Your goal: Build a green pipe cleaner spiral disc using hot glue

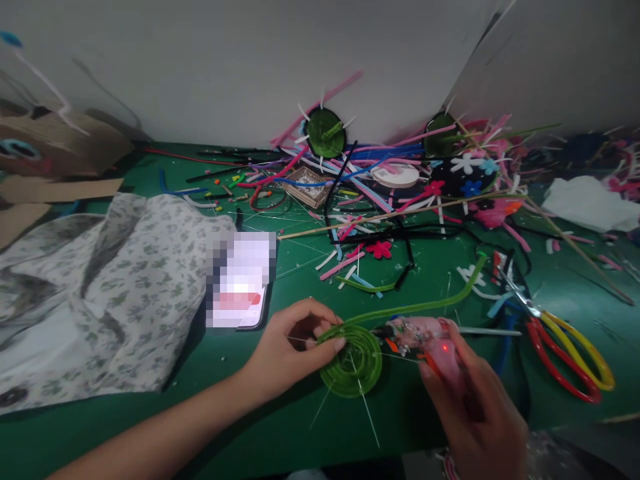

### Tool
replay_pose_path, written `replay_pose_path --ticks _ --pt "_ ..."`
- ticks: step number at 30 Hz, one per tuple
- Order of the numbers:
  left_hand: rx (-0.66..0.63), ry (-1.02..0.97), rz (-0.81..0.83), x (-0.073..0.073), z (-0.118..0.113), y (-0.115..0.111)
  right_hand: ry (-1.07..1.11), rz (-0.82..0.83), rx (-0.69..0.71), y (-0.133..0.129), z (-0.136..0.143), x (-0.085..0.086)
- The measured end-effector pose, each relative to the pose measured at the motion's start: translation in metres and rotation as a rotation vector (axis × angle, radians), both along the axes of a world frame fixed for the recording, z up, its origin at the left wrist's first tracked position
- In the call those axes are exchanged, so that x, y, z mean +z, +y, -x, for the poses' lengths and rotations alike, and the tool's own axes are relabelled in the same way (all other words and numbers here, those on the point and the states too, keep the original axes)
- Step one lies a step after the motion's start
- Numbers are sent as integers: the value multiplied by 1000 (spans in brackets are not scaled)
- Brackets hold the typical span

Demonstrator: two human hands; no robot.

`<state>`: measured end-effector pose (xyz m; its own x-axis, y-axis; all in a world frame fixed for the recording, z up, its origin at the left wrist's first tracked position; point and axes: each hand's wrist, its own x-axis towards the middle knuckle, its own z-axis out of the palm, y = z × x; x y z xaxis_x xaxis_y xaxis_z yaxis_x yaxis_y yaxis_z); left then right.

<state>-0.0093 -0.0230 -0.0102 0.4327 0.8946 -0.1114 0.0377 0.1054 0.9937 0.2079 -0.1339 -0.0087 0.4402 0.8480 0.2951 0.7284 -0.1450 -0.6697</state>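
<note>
Between the thumb and fingers of my left hand [305, 340] is a flat spiral coil of green pipe cleaner [367, 373]. The coil's loose green tail [425, 308] runs off to the upper right. My right hand [480, 407] is wrapped round a pink hot glue gun [435, 333] with a lit red light. Its dark nozzle points left, close to the coil's right edge; whether they touch I cannot tell. Thin, shiny glue strands [370, 413] hang across and below the coil. A glue stick [487, 331] sticks out from the gun's back.
Red and yellow scissors [565, 347] lie at the right. A phone [247, 280] and patterned cloth [110, 287] are on the left, near a cardboard shape [75, 143]. Pipe cleaner scraps, a thin wooden stick [350, 225] and a green disc [325, 132] fill the back. White tissue [590, 203] lies far right.
</note>
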Motion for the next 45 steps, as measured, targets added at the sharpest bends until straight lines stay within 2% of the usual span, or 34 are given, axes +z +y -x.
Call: replay_pose_path --ticks 8,16,24,31,37,45 --pt "-11 -13 7 0 1 -1 17 15 6 0 3 1" --pt "-26 -14 8 -4 0 -1 -13 -10 54 -1 -3 -5" --pt "-26 13 -10 -2 1 -2 -24 -30 40 3 -1 -5" --pt "-3 -2 -13 -1 1 -2 10 22 -28 1 -1 -3" --pt "17 -11 14 1 1 -1 18 6 -21 1 1 4" --pt "25 -10 13 -2 0 -1 -3 -13 -21 0 -1 1"
